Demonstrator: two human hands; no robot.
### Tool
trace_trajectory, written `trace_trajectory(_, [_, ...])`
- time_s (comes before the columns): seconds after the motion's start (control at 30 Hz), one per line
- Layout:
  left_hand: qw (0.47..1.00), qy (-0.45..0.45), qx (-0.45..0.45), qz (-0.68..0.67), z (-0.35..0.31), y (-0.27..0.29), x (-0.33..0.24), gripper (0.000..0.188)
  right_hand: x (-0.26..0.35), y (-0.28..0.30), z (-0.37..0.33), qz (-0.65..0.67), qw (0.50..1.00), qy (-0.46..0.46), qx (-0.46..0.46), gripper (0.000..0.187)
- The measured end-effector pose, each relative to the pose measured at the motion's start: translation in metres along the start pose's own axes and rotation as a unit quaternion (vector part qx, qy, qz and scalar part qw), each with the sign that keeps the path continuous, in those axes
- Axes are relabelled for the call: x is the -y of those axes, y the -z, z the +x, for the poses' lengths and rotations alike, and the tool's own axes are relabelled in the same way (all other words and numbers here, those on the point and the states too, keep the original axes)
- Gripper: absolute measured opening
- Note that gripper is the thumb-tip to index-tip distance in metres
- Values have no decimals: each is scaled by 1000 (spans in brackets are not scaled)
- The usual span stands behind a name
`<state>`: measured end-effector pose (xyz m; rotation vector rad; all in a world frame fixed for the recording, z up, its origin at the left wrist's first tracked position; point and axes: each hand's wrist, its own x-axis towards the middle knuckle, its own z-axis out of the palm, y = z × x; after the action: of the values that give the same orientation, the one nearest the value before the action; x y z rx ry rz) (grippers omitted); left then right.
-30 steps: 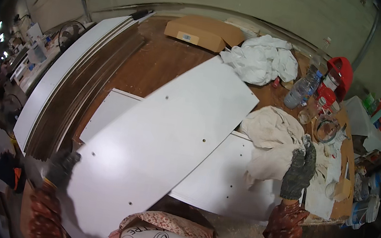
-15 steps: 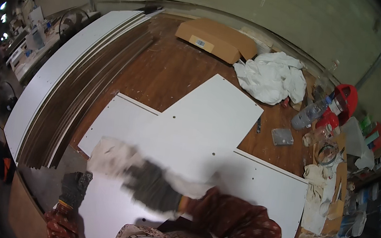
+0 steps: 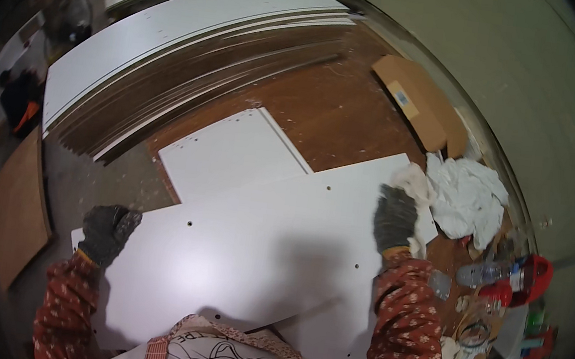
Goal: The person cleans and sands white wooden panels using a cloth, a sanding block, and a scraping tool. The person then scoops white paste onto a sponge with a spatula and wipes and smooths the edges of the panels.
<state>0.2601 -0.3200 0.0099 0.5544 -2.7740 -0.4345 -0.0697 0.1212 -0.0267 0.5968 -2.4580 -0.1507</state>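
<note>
A long white panel [image 3: 261, 219] with small drilled holes lies in front of me, across another white board [image 3: 232, 158]. At the panel's left end, my left hand [image 3: 108, 233], in a dark grey knit glove, has its fingers closed over the edge. Toward the panel's far right end, my right hand [image 3: 396, 218], gloved the same way, presses a crumpled off-white rag [image 3: 413, 183] onto the white surface. Part of the rag is hidden under that glove, and the hand is slightly blurred.
A tall stack of white-topped boards [image 3: 197, 39] stands at the far left of the brown table [image 3: 351, 126]. Along the right lie a cardboard box [image 3: 412, 101], a white plastic bag [image 3: 468, 198], a plastic bottle [image 3: 480, 273] and a red container [image 3: 538, 275]. A brown board [image 3: 19, 204] leans at left.
My right hand has swept the rag from the panel's left part to its far right end. The view has turned left, and my left hand still holds the panel's edge.
</note>
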Motion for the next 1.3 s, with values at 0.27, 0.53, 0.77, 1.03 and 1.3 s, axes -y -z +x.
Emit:
trace_trajectory(0.27, [997, 62, -36, 0, -7, -11, 2, 42, 295, 95, -27, 394, 845, 360, 17, 34])
trace_trajectory(0.53, [995, 45, -74, -56, -32, -27, 17, 32, 84, 149, -68, 461, 882, 87, 49, 22])
trace_trajectory(0.77, [995, 61, -40, -73, -27, -30, 38, 39, -129, 233, -108, 262, 892, -91, 356, 53])
trace_trajectory(1.03, [990, -39, -116, -64, -22, -41, -11, 32, -233, 80, -169, 39, 937, -54, 343, 75])
trace_trajectory(1.3, [998, 46, -45, -5, -22, -30, -24, 41, -74, 144, -50, 161, 959, 71, 223, 59])
